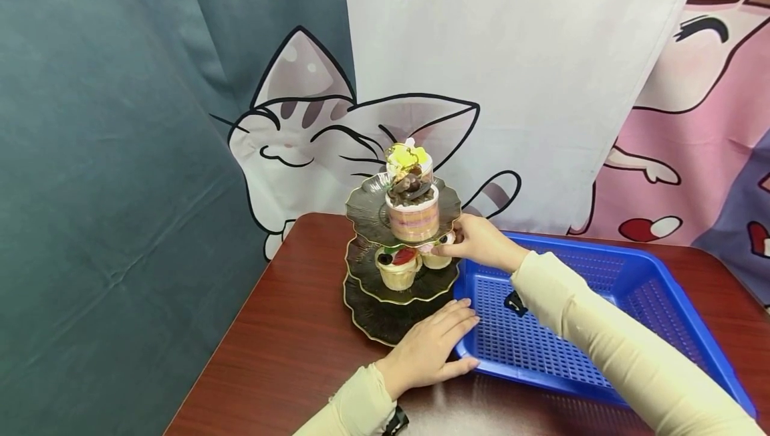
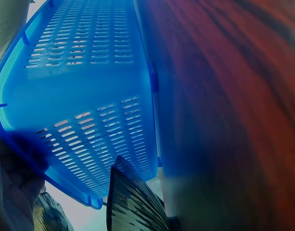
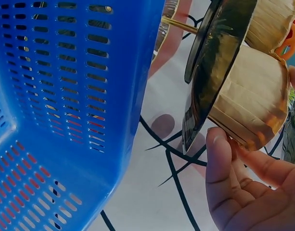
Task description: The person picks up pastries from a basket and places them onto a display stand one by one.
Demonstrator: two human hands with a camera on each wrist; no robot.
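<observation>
A three-tier stand of dark scalloped plates with gold edges (image 1: 367,222) stands on the table. My right hand (image 1: 484,242) reaches to its middle tier from the right and holds a cupcake (image 1: 437,261) in a pale wrapper. In the right wrist view the fingers (image 3: 219,159) are at the cupcake's wrapper (image 3: 255,96), close to the plate's edge (image 3: 193,127). Beside it sits another cupcake (image 1: 398,274) with red and dark toppings. My left hand (image 1: 427,349) rests with extended fingers on the near left rim of a blue plastic basket (image 1: 541,379).
On the top plate are a layered dessert cup (image 1: 414,219) with chocolate topping and one behind it with yellow flowers (image 1: 406,155). A small black object (image 1: 515,303) shows inside the basket. The wooden table (image 1: 271,349) meets a cat-print curtain (image 1: 409,35) behind.
</observation>
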